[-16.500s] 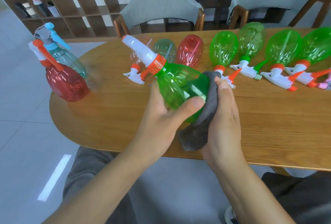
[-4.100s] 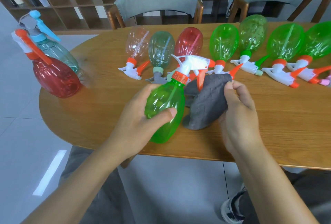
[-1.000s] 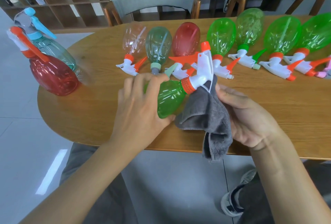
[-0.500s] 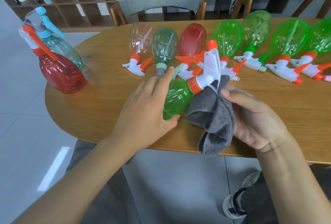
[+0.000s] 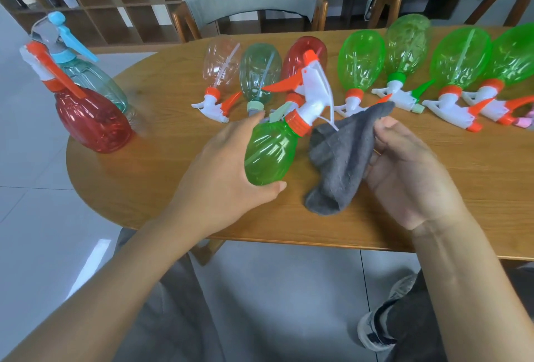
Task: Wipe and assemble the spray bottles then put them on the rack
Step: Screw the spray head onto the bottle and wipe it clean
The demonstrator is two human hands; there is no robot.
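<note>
One green bottle (image 5: 270,153) betw. left hand (image 5: 228,165) fingers & thumb, gripped; grey cloth (image 5: 344,156) pinched in right hand (image 5: 410,165) fingers.

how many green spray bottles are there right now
5: one in the left hand, green bottle; four lying in the table's back row. More may lie beyond the right edge.

Both forearms are bare, with no sleeves, watch or rings showing on the left hand (image 5: 228,165) or right hand (image 5: 410,171); grey trousers (image 5: 173,312) cover the legs, and 1 grey-and-white sneaker (image 5: 375,324) shows at lower right
</note>
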